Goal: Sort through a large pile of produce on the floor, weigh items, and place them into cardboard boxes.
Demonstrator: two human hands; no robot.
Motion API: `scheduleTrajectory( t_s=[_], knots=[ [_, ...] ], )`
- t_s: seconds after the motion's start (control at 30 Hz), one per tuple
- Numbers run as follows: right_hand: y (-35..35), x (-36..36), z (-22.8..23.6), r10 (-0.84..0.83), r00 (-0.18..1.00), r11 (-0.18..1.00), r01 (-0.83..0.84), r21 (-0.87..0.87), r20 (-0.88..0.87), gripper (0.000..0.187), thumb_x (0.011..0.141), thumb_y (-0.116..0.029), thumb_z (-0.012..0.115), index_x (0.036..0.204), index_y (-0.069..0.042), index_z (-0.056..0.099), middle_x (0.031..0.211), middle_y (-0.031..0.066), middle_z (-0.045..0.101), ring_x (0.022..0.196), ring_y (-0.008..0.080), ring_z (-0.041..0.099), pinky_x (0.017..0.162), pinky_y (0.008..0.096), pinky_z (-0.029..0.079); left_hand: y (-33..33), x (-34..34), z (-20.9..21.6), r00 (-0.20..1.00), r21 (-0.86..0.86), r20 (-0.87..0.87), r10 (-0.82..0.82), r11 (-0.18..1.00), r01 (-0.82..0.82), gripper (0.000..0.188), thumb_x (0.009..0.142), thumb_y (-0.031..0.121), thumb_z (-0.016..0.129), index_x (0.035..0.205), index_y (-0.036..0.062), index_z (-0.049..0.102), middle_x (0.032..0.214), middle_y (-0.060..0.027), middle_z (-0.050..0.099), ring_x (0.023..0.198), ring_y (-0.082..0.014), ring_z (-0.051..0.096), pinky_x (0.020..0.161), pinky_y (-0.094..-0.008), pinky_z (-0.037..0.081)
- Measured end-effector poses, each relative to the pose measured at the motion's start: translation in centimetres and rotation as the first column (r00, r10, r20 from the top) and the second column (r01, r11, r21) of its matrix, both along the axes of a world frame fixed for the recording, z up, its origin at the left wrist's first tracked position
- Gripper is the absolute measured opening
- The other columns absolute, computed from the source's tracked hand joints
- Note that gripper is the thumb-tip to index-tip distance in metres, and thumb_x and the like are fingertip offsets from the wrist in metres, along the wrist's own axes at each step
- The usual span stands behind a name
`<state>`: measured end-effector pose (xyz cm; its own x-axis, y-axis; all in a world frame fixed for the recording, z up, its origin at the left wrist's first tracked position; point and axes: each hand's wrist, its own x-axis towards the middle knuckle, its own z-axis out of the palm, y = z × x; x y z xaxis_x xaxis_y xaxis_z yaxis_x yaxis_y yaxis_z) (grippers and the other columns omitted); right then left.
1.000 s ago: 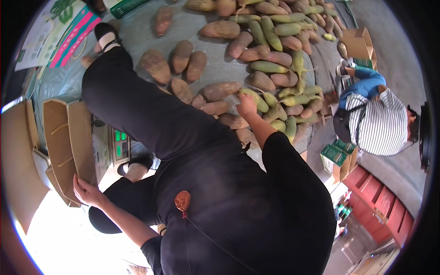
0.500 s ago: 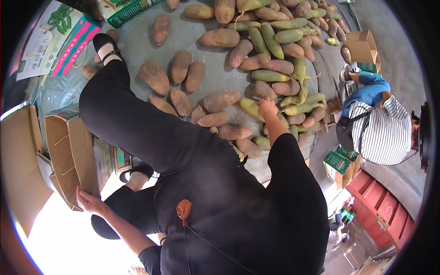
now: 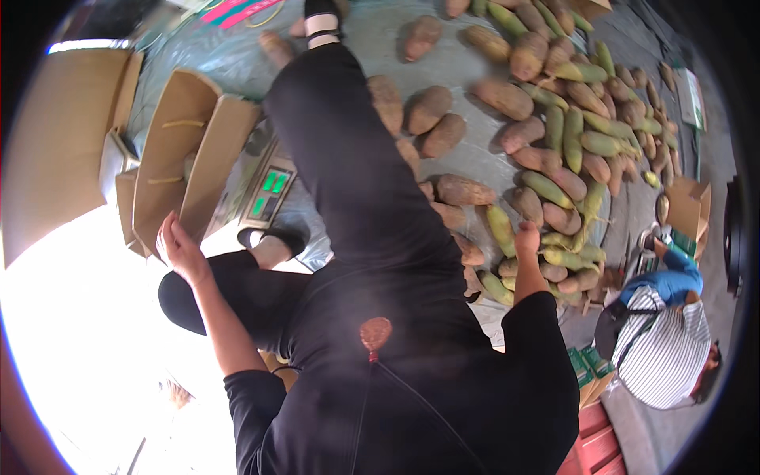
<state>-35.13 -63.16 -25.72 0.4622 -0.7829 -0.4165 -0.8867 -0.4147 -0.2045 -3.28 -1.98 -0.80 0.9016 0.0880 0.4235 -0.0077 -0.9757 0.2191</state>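
Note:
My left hand is open, fingers extended, by the near edge of a tall brown paper carton with cord handles; whether it touches the carton is unclear. My right hand reaches into the near side of a pile of roots. Its fingers are hidden, just short of a brownish-red radish. A green radish lies directly left of that hand, with another reddish radish to the right. Many more green and reddish roots spread beyond over the grey-green sheet.
A scale with green lit digits stands between the carton and my leg. A larger cardboard sheet is at far left. At right a person in a striped shirt bends near an open cardboard box.
The whole view has turned and shifted, so the pile appears further right. My left fingers now point more upward beside the carton. My right hand stays by the same reddish radish.

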Motion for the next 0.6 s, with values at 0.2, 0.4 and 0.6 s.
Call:
scheduleTrajectory(
  t_s=[0.2, 0.4, 0.6],
  knots=[
    [0.0, 0.9, 2.0, -0.259, 0.940, 0.965, 0.259, 0.029, 0.220, 0.024, 0.076, -0.006, 0.051, 0.100, -0.006, 0.054, 0.088, 0.0091, 0.062, 0.079, 0.0246, 0.060, 0.076, 0.0356, 0.045, 0.1, 0.0, 0.4, 1.000, -0.129, 0.021, -0.013, 0.991, 0.016, 0.019, 0.092, 0.013, 0.049, 0.100, 0.0041, 0.063, 0.099, -0.0074, 0.063, 0.097, -0.0235, 0.055, 0.087, -0.0349, 0.041],
    [-1.2, 6.5, 6.5, -0.458, 0.631, 0.887, 0.277, 0.368, 0.627, 0.021, 0.078, -0.004, 0.050, 0.099, -0.004, 0.049, 0.079, 0.0056, 0.051, 0.061, 0.0130, 0.048, 0.051, 0.0272, 0.040, 0.5, 0.0, 0.0, 0.999, -0.218, 0.047, 0.023, 0.976, -0.012, 0.018, 0.091, 0.015, 0.051, 0.098, 0.0056, 0.065, 0.097, -0.0070, 0.063, 0.096, -0.0234, 0.055, 0.086, -0.0346, 0.041],
    [3.9, 18.0, 18.7, -0.510, 0.455, 0.842, 0.094, 0.531, 0.730, 0.012, 0.080, -0.007, 0.052, 0.092, -0.007, 0.049, 0.075, 0.0003, 0.048, 0.062, 0.0100, 0.044, 0.058, 0.0237, 0.038, 0.4, 0.1, 0.6, 0.999, -0.238, 0.045, -0.015, 0.971, 0.025, 0.017, 0.089, 0.017, 0.053, 0.094, 0.0057, 0.066, 0.095, -0.0069, 0.064, 0.094, -0.0241, 0.056, 0.086, -0.0363, 0.041]
  ],
)
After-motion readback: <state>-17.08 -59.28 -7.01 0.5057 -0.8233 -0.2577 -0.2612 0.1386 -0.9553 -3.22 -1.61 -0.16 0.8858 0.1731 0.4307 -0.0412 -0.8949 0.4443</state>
